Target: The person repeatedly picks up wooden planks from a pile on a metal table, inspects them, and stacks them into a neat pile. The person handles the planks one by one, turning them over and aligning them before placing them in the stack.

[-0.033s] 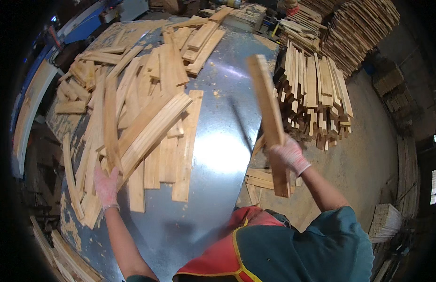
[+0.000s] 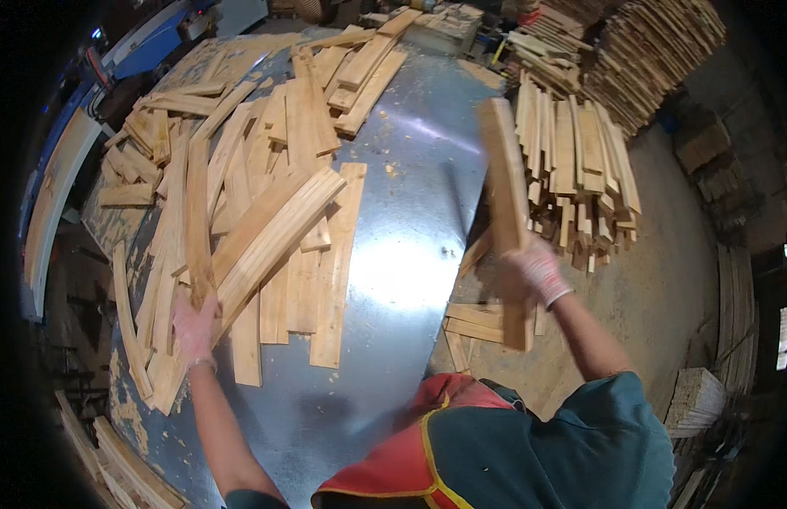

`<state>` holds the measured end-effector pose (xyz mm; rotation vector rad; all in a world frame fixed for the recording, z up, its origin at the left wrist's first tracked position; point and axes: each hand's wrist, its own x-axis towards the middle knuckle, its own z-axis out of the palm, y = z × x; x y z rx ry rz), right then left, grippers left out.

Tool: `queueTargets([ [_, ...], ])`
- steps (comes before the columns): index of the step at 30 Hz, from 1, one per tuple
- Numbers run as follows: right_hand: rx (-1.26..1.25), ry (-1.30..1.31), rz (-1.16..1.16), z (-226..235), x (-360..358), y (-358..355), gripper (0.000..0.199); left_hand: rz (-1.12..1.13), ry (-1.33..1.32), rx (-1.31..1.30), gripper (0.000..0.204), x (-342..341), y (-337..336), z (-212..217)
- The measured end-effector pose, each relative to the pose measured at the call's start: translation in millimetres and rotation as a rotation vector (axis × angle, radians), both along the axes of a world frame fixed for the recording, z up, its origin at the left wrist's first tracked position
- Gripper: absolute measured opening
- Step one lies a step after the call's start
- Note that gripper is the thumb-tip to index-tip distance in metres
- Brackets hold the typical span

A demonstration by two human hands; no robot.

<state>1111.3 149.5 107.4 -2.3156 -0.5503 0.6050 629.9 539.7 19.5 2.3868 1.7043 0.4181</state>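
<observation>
While your right hand [image 2: 535,270] clenches a plank [image 2: 510,182] by the metal table's [image 2: 389,339] right edge, your left hand [image 2: 196,329] grasps a board [image 2: 198,212] toward its left.

We counted two hands, both gloved: one left hand [image 2: 194,327] and one right hand [image 2: 533,267]. In the right hand we saw one plank [image 2: 505,178], at the right edge of the worktop [image 2: 402,314]; of worktops we counted also one. Toward its left edge there lay one heap of planks [image 2: 241,187]; they were more than a dozen, but they overlapped, so we could not give the exact number. Beyond the right edge we counted one bundle of boards [image 2: 572,153] and, behind it, one bigger stack [image 2: 656,51]. Of aprons [image 2: 393,450] we found one.
</observation>
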Motion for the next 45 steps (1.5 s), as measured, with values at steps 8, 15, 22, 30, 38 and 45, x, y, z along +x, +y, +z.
queueTargets([
  [8,-0.413,-0.539,-0.326,-21,366,-59,0.064,0.089,0.117,0.076,0.078,65,25,-7],
  [15,0.310,-0.149,0.332,-81,192,146,0.072,0.338,-1.337,-0.857,0.062,7,-23,19],
  [22,0.064,0.677,0.964,-37,-164,185,0.067,0.006,-1.783,-1.223,0.073,-69,-181,37],
  [30,0.154,-0.844,1.583,30,-299,184,0.088,0.006,-0.992,-1.067,0.056,-196,-318,79],
  [38,-0.694,-0.524,2.006,43,-293,123,0.045,-0.258,-0.650,-0.918,0.047,-282,-349,72],
  [45,-0.259,0.025,1.026,-6,-147,6,0.043,0.183,-0.483,-0.308,0.087,-223,-240,34],
])
